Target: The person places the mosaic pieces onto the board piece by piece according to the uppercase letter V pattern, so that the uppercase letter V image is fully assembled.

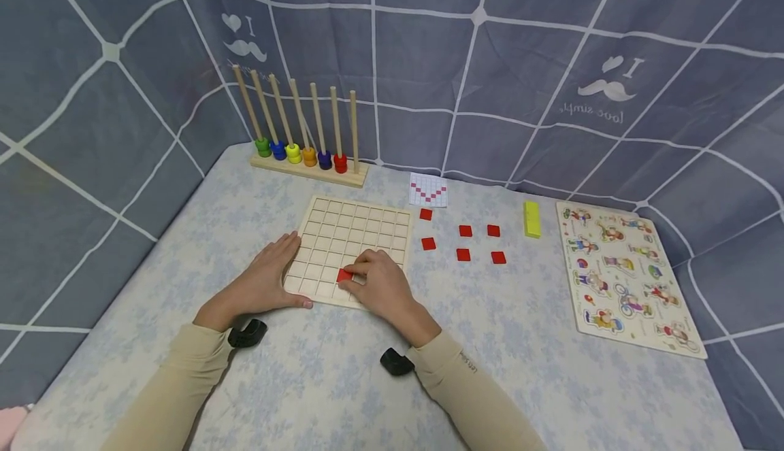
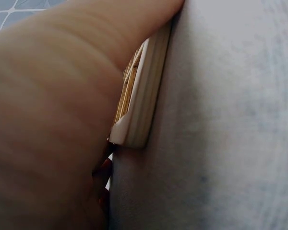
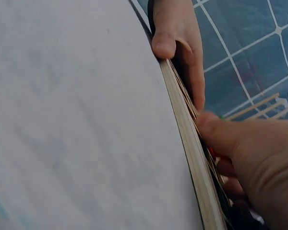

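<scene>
A pale wooden grid board (image 1: 318, 247) lies on the table in the head view. My left hand (image 1: 266, 279) rests against its left side, the fingers extended along that edge and the thumb at the near edge. With thumb and fingers, my right hand (image 1: 382, 284) pinches a red square tile (image 1: 344, 275) over a cell in the board's near rows. In the right wrist view the board's near edge (image 3: 185, 129) runs beneath both hands, and the tile is mostly hidden. The left wrist view shows the board's corner (image 2: 134, 129) beside the left hand.
Several loose red squares (image 1: 463, 255) lie right of the board, below a pattern card (image 1: 429, 190). Behind stands a peg rack (image 1: 309, 171) with coloured rings. Farther right are a yellow block (image 1: 531, 220) and a picture puzzle board (image 1: 631, 277).
</scene>
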`<state>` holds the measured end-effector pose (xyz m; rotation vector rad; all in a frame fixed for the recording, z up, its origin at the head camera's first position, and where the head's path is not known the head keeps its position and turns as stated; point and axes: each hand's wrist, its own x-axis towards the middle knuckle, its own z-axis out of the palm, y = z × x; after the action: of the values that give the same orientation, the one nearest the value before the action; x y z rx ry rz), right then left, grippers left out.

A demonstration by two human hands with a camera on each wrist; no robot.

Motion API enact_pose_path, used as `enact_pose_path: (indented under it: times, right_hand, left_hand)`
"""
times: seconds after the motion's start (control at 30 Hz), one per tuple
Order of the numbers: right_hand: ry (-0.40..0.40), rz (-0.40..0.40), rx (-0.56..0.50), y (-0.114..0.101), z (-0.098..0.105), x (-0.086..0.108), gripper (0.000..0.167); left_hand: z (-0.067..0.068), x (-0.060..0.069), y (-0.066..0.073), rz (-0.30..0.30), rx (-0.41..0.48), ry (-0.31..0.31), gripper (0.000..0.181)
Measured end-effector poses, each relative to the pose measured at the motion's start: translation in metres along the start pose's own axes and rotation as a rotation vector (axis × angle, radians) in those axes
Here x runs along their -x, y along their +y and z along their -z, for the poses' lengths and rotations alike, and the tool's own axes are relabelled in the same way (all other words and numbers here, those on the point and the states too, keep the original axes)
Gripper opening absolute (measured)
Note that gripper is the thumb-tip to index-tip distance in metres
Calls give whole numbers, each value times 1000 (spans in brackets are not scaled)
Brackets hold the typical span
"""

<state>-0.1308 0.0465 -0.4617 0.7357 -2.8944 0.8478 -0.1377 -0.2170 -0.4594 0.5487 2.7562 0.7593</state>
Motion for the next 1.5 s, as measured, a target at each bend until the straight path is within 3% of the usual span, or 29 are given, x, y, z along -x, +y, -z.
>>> enact_pose_path:
  times: [0.17, 0.33, 0.5, 0.63, 0.73, 0.93, 1.13, 1.3, 1.5]
  right_hand:
    - [-43, -19, -100, 17, 20, 0, 40]
    - [60, -117, -148, 71, 66, 7, 41]
    - [149, -313, -165, 142, 115, 45, 44]
    - [126, -442, -182, 181, 137, 74, 48]
    - [88, -493, -174, 198, 142, 87, 51]
    - [-5, -531, -131, 208, 143, 93, 47]
    - [-33, -551, -112, 207, 143, 93, 39]
    - [20, -517, -73, 207, 140, 95, 30]
    - [188, -482, -70, 204, 130, 90, 32]
  left_hand:
    - [0, -1, -1, 5, 0, -6, 139]
    - [1, 1, -1, 11, 4, 1, 140]
    - [-1, -1, -1, 0, -5, -2, 139]
    - [-1, 1, -1, -13, -5, 8, 137]
    - [-1, 3, -2, -13, -10, 15, 137]
    - [-1, 1, -2, -8, -18, 10, 136]
    - [0, -1, 0, -9, -13, 6, 138]
    - [1, -1, 0, -18, -13, 8, 137]
    - [0, -1, -1, -25, -21, 7, 138]
